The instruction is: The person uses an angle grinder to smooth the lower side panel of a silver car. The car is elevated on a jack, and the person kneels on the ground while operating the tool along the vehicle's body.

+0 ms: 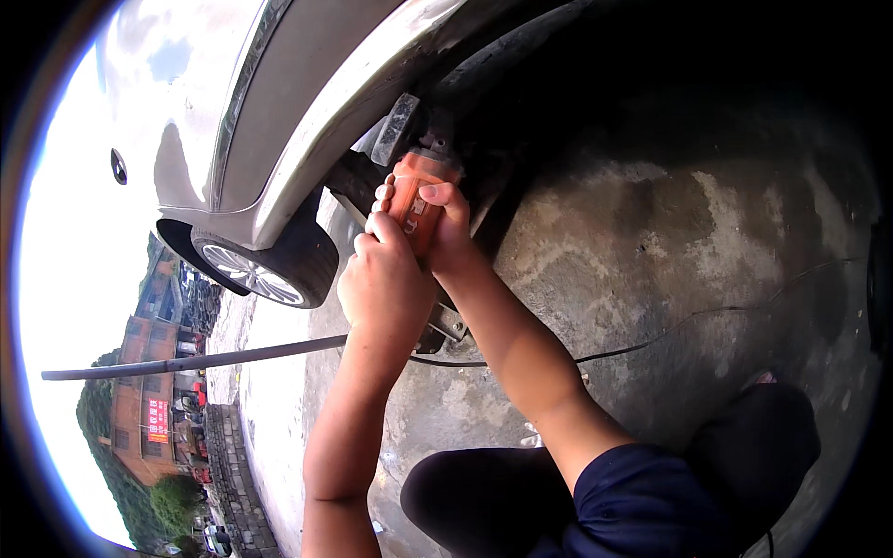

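Note:
Both of my hands are wrapped round the orange body of a power tool point(424, 171), which looks like an angle grinder. My left hand point(383, 279) is closed over its lower left side. On the other side, my right hand point(448, 227) grips it with the thumb lying across the front. The tool's dark head points away from me under the sill of a light-coloured car point(312, 121), where deep shadow hides the working end. Close beside the head is a worn grey block point(396, 128); I cannot tell whether they touch.
A car wheel point(256, 272) stands to the left. A long dark bar point(195, 363) reaches left from near a metal bracket point(448, 322) below my hands. A black cord point(619, 352) crosses the stained concrete floor point(670, 242). My bent dark-clad knees are at the lower edge.

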Available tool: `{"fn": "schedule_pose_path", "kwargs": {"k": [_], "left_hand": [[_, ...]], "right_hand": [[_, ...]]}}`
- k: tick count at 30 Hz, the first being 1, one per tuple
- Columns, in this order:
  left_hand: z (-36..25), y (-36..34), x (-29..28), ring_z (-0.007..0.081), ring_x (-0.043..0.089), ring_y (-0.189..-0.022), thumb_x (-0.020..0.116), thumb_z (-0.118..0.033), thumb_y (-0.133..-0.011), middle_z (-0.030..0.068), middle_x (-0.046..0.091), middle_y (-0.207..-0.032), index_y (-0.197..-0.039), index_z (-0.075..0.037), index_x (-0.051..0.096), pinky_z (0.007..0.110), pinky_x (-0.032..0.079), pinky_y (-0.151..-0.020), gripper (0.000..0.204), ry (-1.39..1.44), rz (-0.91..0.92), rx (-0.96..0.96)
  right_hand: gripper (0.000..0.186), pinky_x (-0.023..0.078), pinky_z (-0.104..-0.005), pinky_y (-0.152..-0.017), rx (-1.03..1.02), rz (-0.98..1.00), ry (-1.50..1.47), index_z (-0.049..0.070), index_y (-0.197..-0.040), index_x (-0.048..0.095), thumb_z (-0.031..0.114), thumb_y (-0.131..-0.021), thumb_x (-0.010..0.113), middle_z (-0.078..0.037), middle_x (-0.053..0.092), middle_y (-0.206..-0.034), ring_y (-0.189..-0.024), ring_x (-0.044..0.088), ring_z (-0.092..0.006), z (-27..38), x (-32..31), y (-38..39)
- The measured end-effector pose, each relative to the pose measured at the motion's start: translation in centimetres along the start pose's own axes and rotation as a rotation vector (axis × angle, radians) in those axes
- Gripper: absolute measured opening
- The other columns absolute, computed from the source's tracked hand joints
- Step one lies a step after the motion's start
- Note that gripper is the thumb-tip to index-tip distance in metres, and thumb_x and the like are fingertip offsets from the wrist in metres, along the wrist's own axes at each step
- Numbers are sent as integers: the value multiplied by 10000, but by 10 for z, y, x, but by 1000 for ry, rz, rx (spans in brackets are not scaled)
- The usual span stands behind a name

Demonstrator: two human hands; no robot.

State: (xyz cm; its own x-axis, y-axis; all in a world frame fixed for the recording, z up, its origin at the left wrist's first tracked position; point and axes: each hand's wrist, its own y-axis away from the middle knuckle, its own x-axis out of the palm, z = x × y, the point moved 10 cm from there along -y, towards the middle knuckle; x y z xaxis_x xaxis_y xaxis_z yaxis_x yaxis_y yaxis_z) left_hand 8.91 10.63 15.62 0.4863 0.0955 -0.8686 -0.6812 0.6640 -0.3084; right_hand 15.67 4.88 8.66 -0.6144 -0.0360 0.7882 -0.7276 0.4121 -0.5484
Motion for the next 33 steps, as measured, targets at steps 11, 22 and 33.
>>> {"fn": "schedule_pose_path", "kwargs": {"k": [11, 22, 33], "left_hand": [[-17, 3, -16, 475, 712, -865, 728, -203, -830, 272, 688, -918, -1094, 12, 431, 556, 577, -750, 452, -118, -1, 29], [-32, 11, -34, 487, 716, -880, 755, -256, -821, 281, 700, -897, -1092, 31, 433, 563, 570, -765, 510, -212, 10, -10], [-47, 10, -38, 462, 724, -830, 698, -254, -886, 257, 694, -904, -1098, 28, 430, 546, 588, -720, 443, -320, 48, -17]], "right_hand": [[510, 581, -390, -850, -85, 0, -6, 30, -1178, 578, 308, -763, 682, -145, 678, -989, -911, 691, -266, 8, 11, 4], [515, 589, -415, -878, -63, 12, -147, 51, -1249, 591, 212, -768, 681, -141, 676, -1038, -956, 688, -265, 14, 35, 17], [510, 589, -418, -866, -9, 0, -227, 44, -1223, 593, 253, -765, 675, -149, 684, -1025, -939, 690, -263, 2, 27, 10]]}}
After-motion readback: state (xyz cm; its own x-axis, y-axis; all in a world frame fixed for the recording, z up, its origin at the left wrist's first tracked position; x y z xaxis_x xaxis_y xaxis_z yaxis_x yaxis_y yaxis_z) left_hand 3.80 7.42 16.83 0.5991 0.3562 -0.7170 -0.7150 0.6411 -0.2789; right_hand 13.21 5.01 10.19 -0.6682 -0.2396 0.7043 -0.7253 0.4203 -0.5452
